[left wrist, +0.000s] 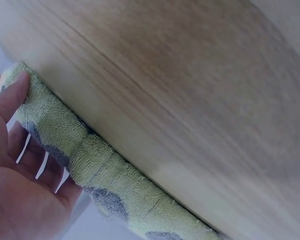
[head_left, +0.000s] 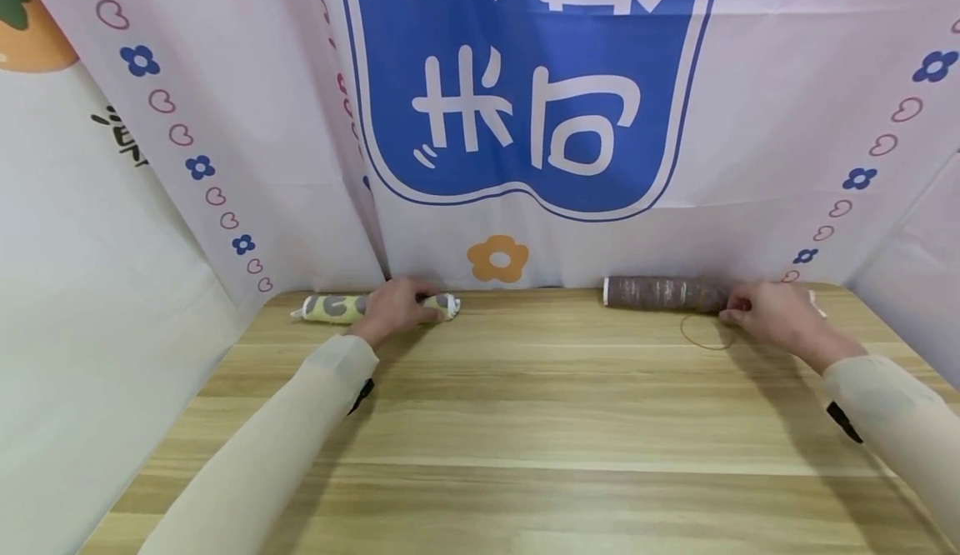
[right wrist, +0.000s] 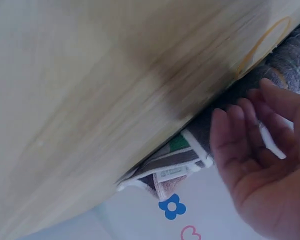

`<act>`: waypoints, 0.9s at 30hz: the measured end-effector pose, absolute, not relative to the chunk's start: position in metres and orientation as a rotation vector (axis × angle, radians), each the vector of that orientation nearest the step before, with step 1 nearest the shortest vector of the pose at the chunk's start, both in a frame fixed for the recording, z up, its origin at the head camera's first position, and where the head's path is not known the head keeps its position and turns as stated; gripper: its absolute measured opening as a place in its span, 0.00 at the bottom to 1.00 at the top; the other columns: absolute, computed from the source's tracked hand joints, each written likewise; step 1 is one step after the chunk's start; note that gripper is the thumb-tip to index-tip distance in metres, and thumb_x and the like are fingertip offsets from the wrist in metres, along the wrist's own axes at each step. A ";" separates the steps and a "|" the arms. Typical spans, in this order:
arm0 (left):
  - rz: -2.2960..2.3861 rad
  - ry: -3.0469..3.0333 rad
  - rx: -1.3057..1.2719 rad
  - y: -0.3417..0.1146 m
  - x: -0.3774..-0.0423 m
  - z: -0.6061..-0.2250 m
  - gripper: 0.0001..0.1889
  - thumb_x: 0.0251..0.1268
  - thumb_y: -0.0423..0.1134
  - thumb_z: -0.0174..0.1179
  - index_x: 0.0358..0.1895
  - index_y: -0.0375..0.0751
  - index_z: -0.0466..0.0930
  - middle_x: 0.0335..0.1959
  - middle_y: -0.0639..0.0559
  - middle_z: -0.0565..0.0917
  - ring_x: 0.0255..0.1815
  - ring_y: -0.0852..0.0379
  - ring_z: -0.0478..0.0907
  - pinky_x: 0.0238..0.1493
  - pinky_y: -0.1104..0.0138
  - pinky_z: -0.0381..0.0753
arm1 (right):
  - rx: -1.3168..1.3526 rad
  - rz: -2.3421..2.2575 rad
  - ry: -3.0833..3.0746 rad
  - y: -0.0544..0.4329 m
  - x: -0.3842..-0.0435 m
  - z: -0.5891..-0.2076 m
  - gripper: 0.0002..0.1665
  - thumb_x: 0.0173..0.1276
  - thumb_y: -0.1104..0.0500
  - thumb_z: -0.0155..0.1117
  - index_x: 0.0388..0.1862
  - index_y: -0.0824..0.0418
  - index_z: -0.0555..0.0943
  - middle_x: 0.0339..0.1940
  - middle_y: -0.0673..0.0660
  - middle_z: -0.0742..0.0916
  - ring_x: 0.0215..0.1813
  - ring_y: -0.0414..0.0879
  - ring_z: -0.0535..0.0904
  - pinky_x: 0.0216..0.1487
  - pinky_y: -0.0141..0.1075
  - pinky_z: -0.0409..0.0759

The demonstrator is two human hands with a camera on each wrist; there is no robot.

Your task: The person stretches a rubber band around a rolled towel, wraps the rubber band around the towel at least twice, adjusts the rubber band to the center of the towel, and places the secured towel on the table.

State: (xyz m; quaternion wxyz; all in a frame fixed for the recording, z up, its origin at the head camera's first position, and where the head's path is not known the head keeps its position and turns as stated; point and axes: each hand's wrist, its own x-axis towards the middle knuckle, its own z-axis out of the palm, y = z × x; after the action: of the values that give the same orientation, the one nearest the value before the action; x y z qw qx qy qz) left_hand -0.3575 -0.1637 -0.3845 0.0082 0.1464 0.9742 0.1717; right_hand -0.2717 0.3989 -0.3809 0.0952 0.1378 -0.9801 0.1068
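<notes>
At the table's back edge on the left lies a rolled yellow-green towel [head_left: 335, 308] with grey spots. My left hand [head_left: 397, 307] grips it near its right end, with the thumb on one side and the fingers on the other in the left wrist view. On the right lies a rolled dark brown-grey towel [head_left: 648, 292] with pale streaks. The curled fingers of my right hand [head_left: 776, 312] hold this roll toward its right end. A thin orange-brown elastic band [right wrist: 255, 47] loops out from the roll onto the wood, beside my right thumb.
A wood-grain table [head_left: 525, 430] stretches from the rolls toward me. Close behind rises a white printed cloth [head_left: 750, 105] with a blue panel and an orange flower. Another white cloth [head_left: 97, 288] hangs on the left. The brown roll's outer end shows white-edged folds and a label [right wrist: 171, 173].
</notes>
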 end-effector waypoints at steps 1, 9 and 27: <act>0.539 3.046 0.454 -0.164 -0.357 -0.385 0.22 0.66 0.51 0.74 0.61 0.49 0.89 0.65 0.45 0.84 0.66 0.41 0.78 0.61 0.38 0.73 | 0.404 0.319 -2.928 0.399 -0.271 -0.381 0.10 0.71 0.57 0.73 0.31 0.61 0.85 0.26 0.50 0.86 0.29 0.50 0.79 0.38 0.56 0.78; 0.579 3.052 0.460 -0.164 -0.354 -0.386 0.22 0.66 0.50 0.73 0.61 0.48 0.88 0.66 0.45 0.83 0.68 0.38 0.77 0.63 0.35 0.69 | 0.326 0.431 -3.068 0.402 -0.270 -0.385 0.12 0.67 0.59 0.73 0.30 0.68 0.86 0.25 0.53 0.87 0.28 0.49 0.79 0.35 0.50 0.81; 0.583 3.059 0.538 -0.170 -0.350 -0.389 0.25 0.66 0.48 0.74 0.63 0.44 0.87 0.63 0.43 0.85 0.64 0.37 0.80 0.64 0.39 0.75 | 0.296 0.848 -2.949 0.385 -0.263 -0.385 0.07 0.67 0.63 0.72 0.34 0.65 0.82 0.28 0.51 0.85 0.31 0.45 0.78 0.32 0.34 0.76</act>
State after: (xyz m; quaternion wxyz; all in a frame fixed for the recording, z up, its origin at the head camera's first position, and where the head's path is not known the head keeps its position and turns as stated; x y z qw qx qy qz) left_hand -0.3498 -0.1703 -0.3888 -0.0093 0.1701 0.9679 0.1845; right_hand -0.2627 0.3848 -0.3852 0.0293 0.0960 -0.9562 0.2749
